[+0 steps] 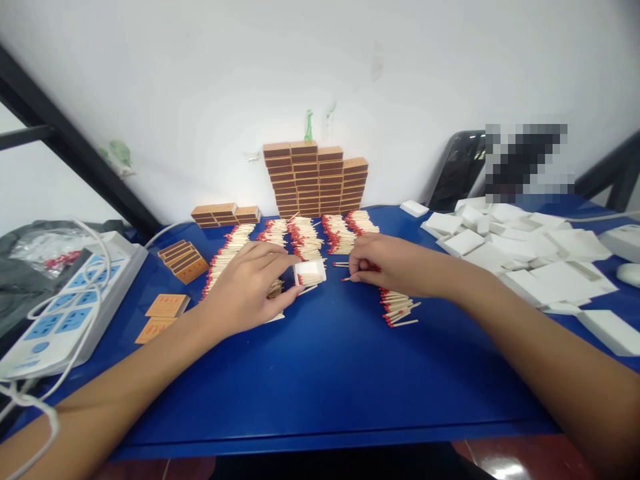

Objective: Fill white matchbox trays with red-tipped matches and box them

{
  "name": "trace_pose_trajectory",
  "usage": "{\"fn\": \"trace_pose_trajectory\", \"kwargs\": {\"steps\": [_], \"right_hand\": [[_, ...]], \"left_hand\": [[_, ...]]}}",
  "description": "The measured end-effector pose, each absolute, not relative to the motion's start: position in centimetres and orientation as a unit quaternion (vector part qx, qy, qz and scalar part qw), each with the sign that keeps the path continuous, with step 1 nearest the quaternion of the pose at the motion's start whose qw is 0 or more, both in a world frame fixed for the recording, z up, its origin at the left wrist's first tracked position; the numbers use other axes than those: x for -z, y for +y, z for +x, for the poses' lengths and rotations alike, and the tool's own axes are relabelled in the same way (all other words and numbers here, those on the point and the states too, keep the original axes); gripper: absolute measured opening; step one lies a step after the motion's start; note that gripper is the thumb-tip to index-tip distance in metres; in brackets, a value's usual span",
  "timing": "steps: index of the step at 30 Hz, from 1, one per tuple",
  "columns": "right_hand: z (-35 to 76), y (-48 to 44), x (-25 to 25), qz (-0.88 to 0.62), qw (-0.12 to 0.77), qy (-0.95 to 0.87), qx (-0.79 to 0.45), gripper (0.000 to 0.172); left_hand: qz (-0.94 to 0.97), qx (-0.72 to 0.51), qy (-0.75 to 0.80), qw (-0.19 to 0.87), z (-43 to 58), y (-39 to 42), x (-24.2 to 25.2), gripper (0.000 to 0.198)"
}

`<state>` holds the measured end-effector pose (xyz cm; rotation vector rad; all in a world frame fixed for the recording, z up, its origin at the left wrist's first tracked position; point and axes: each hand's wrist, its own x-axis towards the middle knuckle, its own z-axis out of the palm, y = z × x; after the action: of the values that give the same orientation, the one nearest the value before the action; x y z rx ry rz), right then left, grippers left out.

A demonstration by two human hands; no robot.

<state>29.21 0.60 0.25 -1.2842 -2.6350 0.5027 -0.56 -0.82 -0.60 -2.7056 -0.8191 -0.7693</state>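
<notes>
My left hand (254,280) grips a small white matchbox tray (313,269) between thumb and fingers, just above the blue table. Several matches show along the tray's near side. To its right, my right hand (376,261) is closed in a pinch on a match (345,280) with a red head. Another match (341,265) pokes out beside those fingers. Rows of red-headed matches (305,239) lie behind both hands, and a further row of matches (399,308) reaches out from under my right wrist. My left hand partly hides the row of matches (223,260) at the left.
Brown matchboxes (307,180) are stacked against the wall, with more matchboxes (183,261) at the left. White trays (520,247) form a heap on the right, near a dark phone-like slab (457,170). A power strip (70,313) with white cables occupies the left side.
</notes>
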Motion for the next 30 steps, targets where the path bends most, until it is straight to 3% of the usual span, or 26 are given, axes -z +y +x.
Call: {"fn": "trace_pose_trajectory", "kwargs": {"steps": [8, 16, 23, 27, 30], "right_hand": [[28.1, 1.3, 1.5, -0.459, 0.136, -0.873, -0.089, 0.003], [28.1, 1.7, 1.8, -0.453, 0.122, -0.881, -0.068, 0.014], [28.0, 1.3, 1.3, -0.452, 0.134, -0.878, -0.079, 0.016], [28.3, 1.1, 1.1, -0.461, 0.138, -0.870, -0.104, 0.004], [28.7, 0.9, 0.9, -0.453, 0.136, -0.873, -0.115, 0.008]], "left_hand": [[-0.917, 0.265, -0.278, 0.104, -0.5, -0.9, 0.6, 0.026], [-0.919, 0.260, -0.283, 0.090, -0.7, -0.8, 0.7, 0.027], [-0.918, 0.259, -0.288, 0.084, -0.7, -0.8, 0.7, 0.027], [-0.919, 0.256, -0.289, 0.087, -0.6, -0.9, 0.6, 0.027], [-0.919, 0.254, -0.287, 0.091, -0.5, -0.9, 0.5, 0.027]]}}
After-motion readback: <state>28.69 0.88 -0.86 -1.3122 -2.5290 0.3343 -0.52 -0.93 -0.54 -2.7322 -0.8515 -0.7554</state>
